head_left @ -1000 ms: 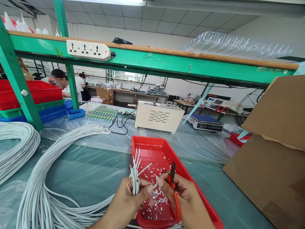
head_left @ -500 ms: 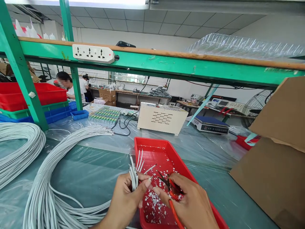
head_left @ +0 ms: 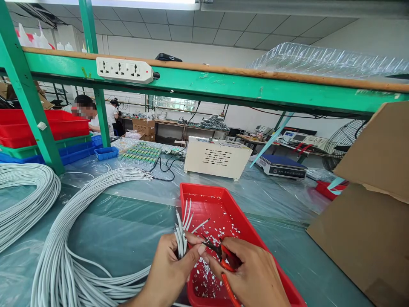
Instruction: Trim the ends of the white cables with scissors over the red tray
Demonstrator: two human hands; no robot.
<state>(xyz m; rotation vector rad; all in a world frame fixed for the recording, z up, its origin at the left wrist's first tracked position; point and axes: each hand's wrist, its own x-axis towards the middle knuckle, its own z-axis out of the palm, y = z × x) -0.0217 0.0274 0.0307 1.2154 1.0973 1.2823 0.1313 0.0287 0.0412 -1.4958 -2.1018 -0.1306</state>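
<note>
Several white cables (head_left: pixel 181 241) stand bunched in my left hand (head_left: pixel 174 266), which is closed around them, with their cut ends pointing up and away. Between its thumb and forefinger a cable end is pinched, mostly hidden by the fingers. My right hand (head_left: pixel 252 273) grips small cutting pliers (head_left: pixel 227 266) with orange-red handles. The dark jaws reach the left thumb and fingertip, at the pinched end; whether they touch the cable I cannot make out. Below both hands lies a red tray (head_left: pixel 234 202) strewn with small white and silvery scraps (head_left: pixel 206 277).
A long bundle of white cables (head_left: pixel 64 238) curves across the left, beside another coil (head_left: pixel 47 187). Behind the tray stand a beige machine (head_left: pixel 217 157) and a scale (head_left: pixel 281 166). Cardboard (head_left: pixel 361 234) rises at right. A green shelf beam (head_left: pixel 223 87) crosses overhead. Two people sit or stand farther back.
My right hand has moved left with the pliers, bringing the jaws up to the left thumb and fingertip. The left hand has stayed nearly in place with the cables.
</note>
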